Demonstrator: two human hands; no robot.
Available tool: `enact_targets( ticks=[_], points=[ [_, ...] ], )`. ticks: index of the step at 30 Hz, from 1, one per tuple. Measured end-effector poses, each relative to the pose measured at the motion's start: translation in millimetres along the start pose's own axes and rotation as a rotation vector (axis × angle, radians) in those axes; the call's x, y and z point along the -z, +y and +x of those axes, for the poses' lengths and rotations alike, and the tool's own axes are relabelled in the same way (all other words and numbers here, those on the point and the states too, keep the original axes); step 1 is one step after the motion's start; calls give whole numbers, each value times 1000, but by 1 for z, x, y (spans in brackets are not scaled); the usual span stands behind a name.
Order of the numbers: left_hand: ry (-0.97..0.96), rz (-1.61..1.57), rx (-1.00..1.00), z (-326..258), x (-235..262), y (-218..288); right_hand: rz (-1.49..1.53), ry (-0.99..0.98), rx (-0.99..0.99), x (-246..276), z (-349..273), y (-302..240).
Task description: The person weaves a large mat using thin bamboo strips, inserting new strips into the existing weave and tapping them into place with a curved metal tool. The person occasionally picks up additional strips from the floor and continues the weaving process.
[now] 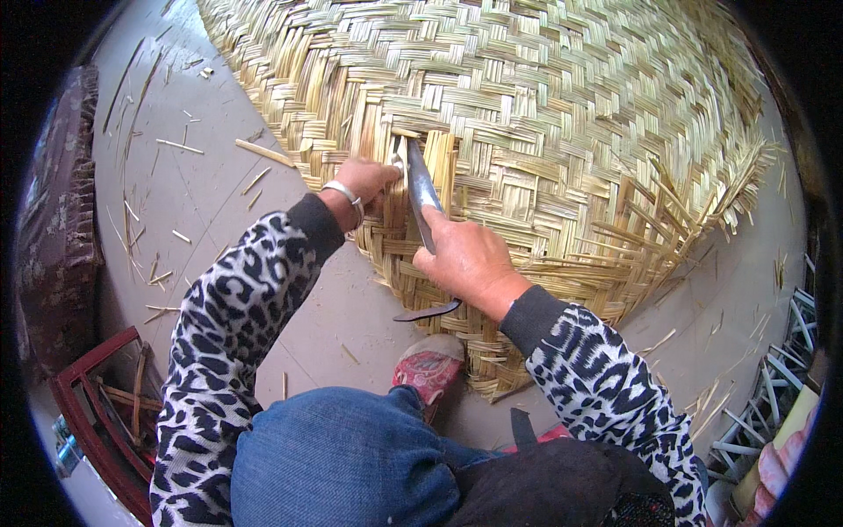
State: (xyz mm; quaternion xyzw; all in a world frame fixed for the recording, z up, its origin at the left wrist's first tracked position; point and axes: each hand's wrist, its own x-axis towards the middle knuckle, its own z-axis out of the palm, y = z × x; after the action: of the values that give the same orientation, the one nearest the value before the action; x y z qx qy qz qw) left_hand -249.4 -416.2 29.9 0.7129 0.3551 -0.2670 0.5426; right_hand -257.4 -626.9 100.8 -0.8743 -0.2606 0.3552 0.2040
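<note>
A large woven straw mat (544,105) spreads across the upper part of the head view, its strips crossing in a plaited pattern. My right hand (470,259) is closed around a long grey metal blade (421,184), whose tip touches the weave. Below that hand a dark curved metal end (428,312) sticks out, apparently part of the same tool. Close to the blade's left side, my left hand (373,182), with a pale bangle at the wrist, pinches a straw strip (399,162) of the mat. Its fingertips are partly hidden.
Loose straw bits (180,145) litter the grey floor (211,202). Splayed strip ends (676,215) stick up along the mat's right edge. A dark red wooden frame (105,422) stands at lower left, and a rack of pale bars (760,395) at lower right. My shoe (430,364) touches the mat's near edge.
</note>
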Motion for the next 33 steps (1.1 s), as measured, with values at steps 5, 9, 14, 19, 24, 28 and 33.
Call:
enact_targets(
  ticks=[5,9,14,19,24,28,33],
  points=[
    [112,98,-28,16,2,10,-14,1,-1,0,1,1],
    [120,234,-92,-4,10,8,-34,10,15,1,-1,4],
    [295,716,-533,-26,8,-11,-56,29,38,-1,1,4],
    [323,777,-597,-15,5,-29,-58,-86,42,12,-42,5],
    [445,836,-515,6,-3,-26,112,-202,-2,42,-123,28],
    [321,152,-353,9,4,-14,508,-98,66,60,-130,40],
    [-84,-44,-466,-7,-15,-10,1110,-279,-141,84,-133,28]
  ],
)
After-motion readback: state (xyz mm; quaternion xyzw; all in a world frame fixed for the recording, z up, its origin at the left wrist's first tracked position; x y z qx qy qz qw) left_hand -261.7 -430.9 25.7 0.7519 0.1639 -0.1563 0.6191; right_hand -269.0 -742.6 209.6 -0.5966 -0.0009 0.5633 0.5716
